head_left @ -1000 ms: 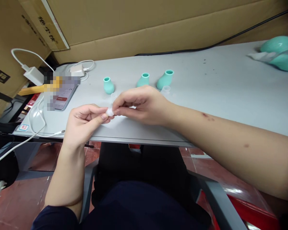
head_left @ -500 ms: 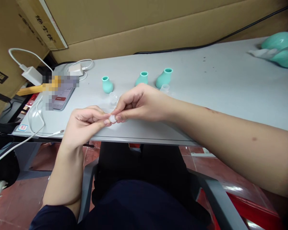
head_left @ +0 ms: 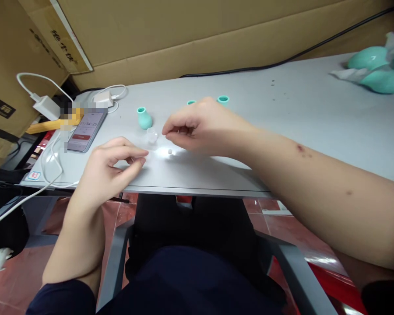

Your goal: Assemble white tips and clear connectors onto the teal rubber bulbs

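Observation:
A small whitish piece (head_left: pixel 170 151) lies on the desk between my hands, with a bright patch of light on the surface just left of it. My left hand (head_left: pixel 113 164) rests low at the desk's front edge, thumb and forefinger a little apart, with nothing distinct between them. Above and right of the piece hovers my right hand (head_left: pixel 202 127), thumb and forefinger slightly parted, nothing visible in them. A clear plastic cup-like piece (head_left: pixel 152 135) sits in front of a small teal vase-shaped bottle (head_left: pixel 145 119). Two more teal bottles (head_left: pixel 223 100) are mostly hidden behind my right hand.
At the left lie a phone (head_left: pixel 87 131), a yellow tool (head_left: pixel 52 124), and white chargers (head_left: pixel 104 99) with cables. More teal pieces with crumpled wrapping (head_left: pixel 374 70) are at the far right. A cardboard wall (head_left: pixel 216 39) and a black cable bound the desk (head_left: pixel 298 113) behind.
Both hands were pinching a small white piece together. They have come apart, the left moving slightly left and the right up; a small whitish piece now lies on the desk beside a glow.

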`<state>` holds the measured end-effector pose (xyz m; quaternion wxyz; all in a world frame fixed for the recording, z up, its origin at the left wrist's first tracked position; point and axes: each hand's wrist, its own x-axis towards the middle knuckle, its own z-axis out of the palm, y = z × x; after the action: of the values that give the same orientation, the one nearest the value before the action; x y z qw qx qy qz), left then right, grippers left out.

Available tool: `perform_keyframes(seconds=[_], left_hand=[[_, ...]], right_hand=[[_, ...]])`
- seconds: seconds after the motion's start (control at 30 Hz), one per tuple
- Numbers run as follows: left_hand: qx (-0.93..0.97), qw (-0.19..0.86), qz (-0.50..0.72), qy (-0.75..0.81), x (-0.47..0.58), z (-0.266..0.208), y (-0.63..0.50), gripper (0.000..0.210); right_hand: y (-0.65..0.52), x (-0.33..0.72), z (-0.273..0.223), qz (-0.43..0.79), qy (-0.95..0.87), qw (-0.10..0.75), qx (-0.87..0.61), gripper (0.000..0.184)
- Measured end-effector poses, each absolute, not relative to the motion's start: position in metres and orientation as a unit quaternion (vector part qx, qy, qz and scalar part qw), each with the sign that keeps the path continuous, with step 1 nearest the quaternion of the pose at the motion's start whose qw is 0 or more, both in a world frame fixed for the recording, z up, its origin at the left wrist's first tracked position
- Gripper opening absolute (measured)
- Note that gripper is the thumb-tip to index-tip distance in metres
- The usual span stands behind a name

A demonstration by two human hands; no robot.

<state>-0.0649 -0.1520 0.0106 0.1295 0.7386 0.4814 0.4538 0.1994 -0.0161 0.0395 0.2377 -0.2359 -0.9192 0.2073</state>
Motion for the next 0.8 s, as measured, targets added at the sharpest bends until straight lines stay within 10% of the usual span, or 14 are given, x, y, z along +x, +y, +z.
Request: perform_keyframes(seconds=[0.3,0.6,0.8], left_hand=[[0.821,0.116,0.278,0.485,-0.075,0.023,-0.113,0.018],[0.768,0.114,0.371,0.51,-0.087,0.034,-0.106,0.017],[0.833,0.112,0.206,0.501,-0.091,0.05,-0.07,0.04]], right_hand=[[-0.02,0.192,0.038,0.009,-0.982,0.031,-0.186,0.03],[-0.013,0.191,0.03,0.029,-0.987,0.067,-0.141,0.041],[0.002,0.195,0.019,0.093,-0.959,0.218,-0.157,0.026]])
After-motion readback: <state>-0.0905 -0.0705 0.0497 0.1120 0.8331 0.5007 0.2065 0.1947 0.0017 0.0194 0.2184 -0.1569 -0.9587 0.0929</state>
